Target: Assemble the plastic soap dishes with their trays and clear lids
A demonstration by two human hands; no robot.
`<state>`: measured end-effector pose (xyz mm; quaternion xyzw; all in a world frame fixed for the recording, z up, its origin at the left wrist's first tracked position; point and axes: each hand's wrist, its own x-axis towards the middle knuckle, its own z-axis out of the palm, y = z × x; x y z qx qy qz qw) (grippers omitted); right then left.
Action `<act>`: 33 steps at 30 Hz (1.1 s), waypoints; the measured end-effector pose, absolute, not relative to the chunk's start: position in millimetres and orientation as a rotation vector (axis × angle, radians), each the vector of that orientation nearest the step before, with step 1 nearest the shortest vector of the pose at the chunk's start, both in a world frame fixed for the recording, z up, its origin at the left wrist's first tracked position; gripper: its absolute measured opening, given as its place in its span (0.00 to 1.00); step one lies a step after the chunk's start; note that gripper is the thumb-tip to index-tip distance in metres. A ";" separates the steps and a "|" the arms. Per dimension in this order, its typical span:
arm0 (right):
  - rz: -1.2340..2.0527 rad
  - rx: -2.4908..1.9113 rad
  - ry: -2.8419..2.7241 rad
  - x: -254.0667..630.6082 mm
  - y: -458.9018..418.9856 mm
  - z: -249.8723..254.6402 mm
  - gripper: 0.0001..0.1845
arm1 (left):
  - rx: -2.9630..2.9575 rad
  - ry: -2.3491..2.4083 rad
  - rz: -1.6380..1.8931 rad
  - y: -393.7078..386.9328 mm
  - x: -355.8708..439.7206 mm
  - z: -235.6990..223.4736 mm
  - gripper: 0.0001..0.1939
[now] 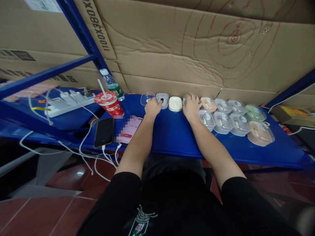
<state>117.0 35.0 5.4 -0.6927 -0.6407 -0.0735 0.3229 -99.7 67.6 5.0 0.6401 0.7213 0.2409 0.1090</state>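
My left hand rests on the blue tabletop, its thumb apart from the other fingers. Its fingertips reach the edge of a clear plastic lid, while the thumb lies against a pale grey piece with a dark spot. Between my hands sits a cream square container. Bent fingers of my right hand close over a clear, greenish-tinted lidded container, mostly hidden under them. Just right of that hand stands a peach lidded container.
Several lidded containers in grey, green and peach fill the right side. A red cup with a straw, water bottle, two phones and a power strip with white cables stand left. Cardboard backs the table.
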 end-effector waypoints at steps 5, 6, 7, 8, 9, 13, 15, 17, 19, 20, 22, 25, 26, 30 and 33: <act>-0.275 -1.697 -1.567 113.7 28.7 18.5 0.26 | 2.074 1.928 0.995 58.0 -87.2 14.8 0.21; -0.261 -1.687 -1.541 113.7 28.6 20.0 0.26 | 2.137 1.819 0.981 54.0 -80.7 16.0 0.21; -0.238 -1.681 -1.518 113.8 29.1 20.9 0.26 | 2.200 1.697 0.934 49.5 -73.1 16.6 0.20; -0.210 -1.675 -1.499 113.8 29.9 21.2 0.27 | 2.256 1.578 0.849 44.5 -64.6 16.4 0.20; -0.179 -1.666 -1.482 113.5 30.9 20.8 0.27 | 2.304 1.474 0.752 39.5 -56.0 15.7 0.19; -0.086 -1.561 -1.379 108.2 35.4 14.6 0.28 | 2.412 1.257 0.687 24.3 -31.2 10.6 0.32; -0.050 -1.506 -1.334 102.6 36.6 10.4 0.28 | 2.420 1.250 0.748 22.3 -28.8 9.5 0.41; -0.012 -1.466 -1.338 96.1 36.6 6.6 0.29 | 2.426 1.268 0.820 23.2 -31.7 10.3 0.42; 0.003 -1.448 -1.390 89.6 34.7 3.7 0.29 | 2.417 1.304 0.926 25.2 -37.5 13.5 0.34; -0.001 -1.443 -1.428 86.8 33.2 2.8 0.29 | 2.407 1.328 0.980 26.2 -41.0 16.0 0.29; -0.015 -1.426 -1.517 82.6 29.2 2.1 0.28 | 2.385 1.404 1.056 28.2 -49.5 22.3 0.22; -0.035 -1.375 -1.653 81.1 23.8 3.4 0.25 | 2.321 1.627 1.099 32.6 -67.8 31.7 0.20; -0.054 -1.375 -1.693 81.9 22.8 4.1 0.24 | 2.276 1.731 1.102 35.1 -75.3 33.7 0.20; -0.107 -1.565 -1.756 88.4 23.8 4.7 0.25 | 2.038 2.118 0.980 48.6 -103.8 31.2 0.20; -0.054 -1.800 -1.713 93.8 28.4 1.3 0.28 | 1.908 2.232 0.862 57.0 -116.1 23.6 0.18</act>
